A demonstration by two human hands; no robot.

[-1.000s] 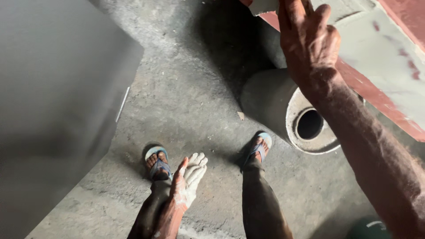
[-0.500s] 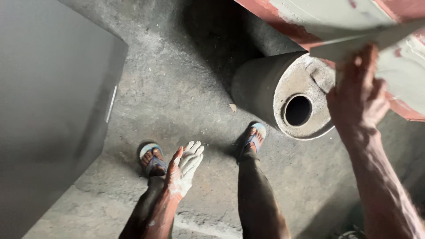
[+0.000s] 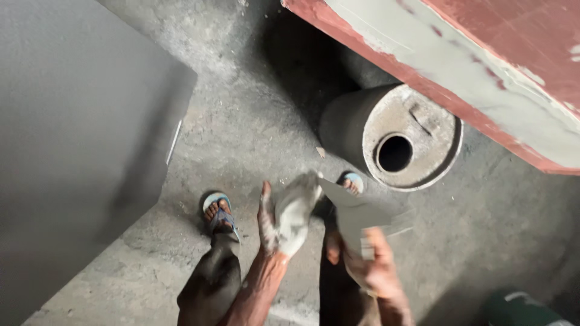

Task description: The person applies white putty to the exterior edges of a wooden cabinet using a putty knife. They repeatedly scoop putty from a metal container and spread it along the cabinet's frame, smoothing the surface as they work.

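Down from the red panel comes my right hand [image 3: 374, 268], which half a second ago was up at the panel's edge above the drum; now it sits low in front of my legs, closed around a stiff grey sheet [image 3: 356, 214] whose pointed corner juts up toward the left. My left hand [image 3: 289, 218] has lifted a little to meet it, palm open and fingers spread, caked pale with something like filler or dust, its fingertips just touching the sheet's point. I judge this to be the moment of passing or readying the sheet between the hands, and the next move would call for a firmer two-handed hold so the thin piece does not flex or slip through the dusty palm. That sheet looks flat, matte and thin, torn or cut to an uneven outline, blurred at its right edge. Beyond it lies a squat grey drum [image 3: 386, 136] on its side, its round end rough and crusted, with a dark circular hole near the middle. Above the drum runs the slanted panel [image 3: 459, 54], red-brown with a broad band of pale grey coating, scuffed in streaks. Rough concrete floor [image 3: 241, 121] is mottled and gritty. To the left stands a large smooth grey slab [image 3: 78, 133]. Blue sandals [image 3: 219, 211] are on my feet, and a green thing shows at the lower right corner, too cut off to tell.
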